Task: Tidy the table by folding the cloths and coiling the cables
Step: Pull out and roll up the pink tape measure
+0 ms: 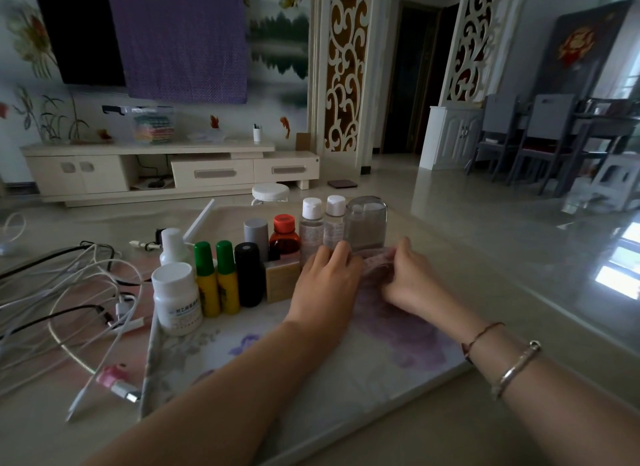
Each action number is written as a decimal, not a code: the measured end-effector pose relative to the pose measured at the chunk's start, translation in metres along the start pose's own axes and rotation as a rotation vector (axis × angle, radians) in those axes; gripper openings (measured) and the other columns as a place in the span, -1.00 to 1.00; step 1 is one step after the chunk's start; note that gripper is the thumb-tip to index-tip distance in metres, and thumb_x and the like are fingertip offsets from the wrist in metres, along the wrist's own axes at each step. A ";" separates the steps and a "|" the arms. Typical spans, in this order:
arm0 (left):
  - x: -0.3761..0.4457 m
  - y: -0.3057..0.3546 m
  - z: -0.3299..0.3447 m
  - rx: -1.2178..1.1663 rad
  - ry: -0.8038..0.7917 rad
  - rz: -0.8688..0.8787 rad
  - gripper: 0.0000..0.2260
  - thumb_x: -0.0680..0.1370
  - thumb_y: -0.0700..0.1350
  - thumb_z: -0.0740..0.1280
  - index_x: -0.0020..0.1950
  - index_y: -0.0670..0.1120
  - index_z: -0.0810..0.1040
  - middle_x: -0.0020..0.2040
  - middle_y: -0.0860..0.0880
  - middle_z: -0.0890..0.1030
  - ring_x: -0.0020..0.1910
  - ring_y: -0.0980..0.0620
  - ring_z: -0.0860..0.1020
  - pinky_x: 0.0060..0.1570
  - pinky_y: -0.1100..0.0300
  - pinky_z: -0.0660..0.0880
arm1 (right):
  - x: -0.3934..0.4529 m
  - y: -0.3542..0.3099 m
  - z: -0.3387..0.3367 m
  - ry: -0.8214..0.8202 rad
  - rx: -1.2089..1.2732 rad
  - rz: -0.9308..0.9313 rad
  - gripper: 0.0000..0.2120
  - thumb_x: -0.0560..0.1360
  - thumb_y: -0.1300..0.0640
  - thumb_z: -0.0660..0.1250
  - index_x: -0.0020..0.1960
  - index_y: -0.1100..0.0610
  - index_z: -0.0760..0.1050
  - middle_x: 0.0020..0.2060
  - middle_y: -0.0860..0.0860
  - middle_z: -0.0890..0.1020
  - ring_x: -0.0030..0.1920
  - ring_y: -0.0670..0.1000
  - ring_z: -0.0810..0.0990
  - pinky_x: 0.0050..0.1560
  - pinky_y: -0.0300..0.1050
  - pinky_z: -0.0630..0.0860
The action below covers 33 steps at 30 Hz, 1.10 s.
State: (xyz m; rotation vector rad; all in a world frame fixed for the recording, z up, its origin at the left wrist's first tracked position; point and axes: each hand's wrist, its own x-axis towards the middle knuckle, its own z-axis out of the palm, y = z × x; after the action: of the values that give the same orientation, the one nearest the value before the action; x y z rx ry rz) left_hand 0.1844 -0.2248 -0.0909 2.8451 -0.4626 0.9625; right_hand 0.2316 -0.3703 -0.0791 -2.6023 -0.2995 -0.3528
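Just in front of the clear jar (367,223), both the left hand (325,278) and right hand (408,278) grip a small pinkish cloth (377,263), mostly hidden between them.

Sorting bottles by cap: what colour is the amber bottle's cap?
Red-orange, on the amber bottle; the head view, the only one, shows it clearly.

A glossy pale tiled floor (467,202) reflects window light at right. A low cream TV cabinet (166,169) stands against a painted floral wall (277,49), beneath a dark wall-mounted screen (76,32) half-covered by purple patterned cloth (183,39). Grey dining chairs (540,126) stand beyond white carved lattice partitions (346,67)
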 end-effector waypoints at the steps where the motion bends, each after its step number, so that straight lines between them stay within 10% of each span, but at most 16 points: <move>1: 0.001 0.001 0.000 0.011 -0.002 -0.002 -0.82 0.41 -0.20 0.39 0.00 -0.11 0.57 -0.01 -0.09 0.55 -0.07 -0.13 0.53 -0.07 0.04 0.50 | -0.002 0.000 -0.001 0.009 -0.053 -0.027 -0.64 0.41 0.25 0.35 0.05 0.20 0.20 -0.09 0.15 0.55 -0.03 0.22 0.58 -0.25 -0.11 0.35; 6: 0.005 0.002 0.003 0.054 -0.043 -0.011 -0.69 0.42 -0.18 0.37 0.15 -0.07 0.46 0.10 -0.04 0.50 0.05 -0.12 0.48 0.04 0.05 0.42 | -0.006 0.001 0.003 0.089 -0.394 -0.133 -0.55 0.52 0.19 0.28 0.34 0.20 0.19 0.00 0.14 0.62 0.00 0.19 0.60 -0.15 -0.02 0.44; 25: -0.022 -0.012 -0.049 -0.186 -0.031 0.058 -0.81 0.61 -0.11 0.19 0.22 -0.05 0.40 0.17 0.03 0.40 0.12 0.06 0.38 0.16 0.19 0.38 | -0.044 -0.031 -0.023 0.038 -0.242 -0.133 -0.84 0.43 0.28 0.25 -0.01 0.16 0.35 -0.09 0.15 0.58 -0.05 0.21 0.57 -0.23 -0.09 0.32; 33: -0.089 -0.069 -0.132 -0.116 0.078 -0.015 -0.88 0.61 -0.10 0.17 0.12 -0.03 0.45 0.05 0.05 0.47 0.01 0.09 0.41 0.04 0.24 0.34 | -0.069 -0.130 -0.018 -0.040 -0.092 -0.375 -0.84 0.47 0.20 0.31 -0.19 0.01 0.36 -0.31 -0.07 0.53 -0.31 -0.15 0.51 -0.39 -0.34 0.29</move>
State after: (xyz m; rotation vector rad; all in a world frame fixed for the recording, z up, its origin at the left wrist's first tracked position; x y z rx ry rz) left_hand 0.0634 -0.1111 -0.0406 2.6944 -0.4722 1.0051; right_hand 0.1278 -0.2786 -0.0273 -2.6382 -0.8072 -0.4510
